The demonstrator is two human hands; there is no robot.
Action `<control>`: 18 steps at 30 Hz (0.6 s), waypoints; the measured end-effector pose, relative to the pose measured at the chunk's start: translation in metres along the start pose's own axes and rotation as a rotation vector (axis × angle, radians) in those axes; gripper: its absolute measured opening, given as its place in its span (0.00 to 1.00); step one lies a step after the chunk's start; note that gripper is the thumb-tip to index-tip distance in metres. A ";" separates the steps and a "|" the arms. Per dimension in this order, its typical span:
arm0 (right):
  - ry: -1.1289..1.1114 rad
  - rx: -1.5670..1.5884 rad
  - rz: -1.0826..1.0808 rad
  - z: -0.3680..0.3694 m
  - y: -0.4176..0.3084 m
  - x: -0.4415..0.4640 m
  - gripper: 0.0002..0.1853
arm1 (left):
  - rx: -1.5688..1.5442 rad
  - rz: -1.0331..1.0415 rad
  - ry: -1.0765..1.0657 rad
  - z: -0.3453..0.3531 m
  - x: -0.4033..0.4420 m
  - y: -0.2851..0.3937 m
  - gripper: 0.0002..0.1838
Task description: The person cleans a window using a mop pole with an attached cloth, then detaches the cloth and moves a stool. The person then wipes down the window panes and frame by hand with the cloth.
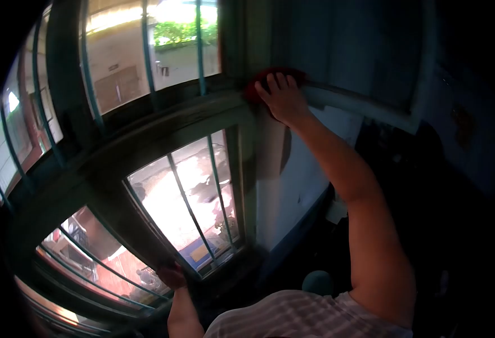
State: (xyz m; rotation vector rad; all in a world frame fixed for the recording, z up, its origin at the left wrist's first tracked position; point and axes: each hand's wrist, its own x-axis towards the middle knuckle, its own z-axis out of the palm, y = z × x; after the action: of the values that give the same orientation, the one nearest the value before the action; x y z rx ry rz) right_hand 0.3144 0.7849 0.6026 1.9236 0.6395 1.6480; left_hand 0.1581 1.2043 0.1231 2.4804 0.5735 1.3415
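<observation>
My right hand (285, 100) is raised at the upper middle, pressing a dark red cloth (262, 90) against the window frame beside the open shutter; its fingers are spread over the cloth. Low down, my left hand (172, 276) rests at the lower part of the window frame (109, 197), near the corner of a lower pane. Its fingers are dark and blurred, and whether it holds anything cannot be made out. Thin green bars (185, 197) run across the window openings.
A shutter panel (365, 50) stands at the upper right, its lower edge (365, 101) near my right forearm. A pale wall (292, 180) lies below it. Through the bars show green plants (180, 32) and a blue object (195, 252). The right side is very dark.
</observation>
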 end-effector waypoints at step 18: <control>-0.210 -0.213 -0.036 -0.139 0.119 -0.128 0.12 | 0.008 0.027 0.055 0.020 -0.006 -0.019 0.24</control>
State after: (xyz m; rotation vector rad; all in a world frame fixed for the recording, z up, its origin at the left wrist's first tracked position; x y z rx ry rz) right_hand 0.1598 0.6232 0.6034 1.8844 0.3967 1.4065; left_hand 0.1676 1.2170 0.1002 2.4731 0.5603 1.4241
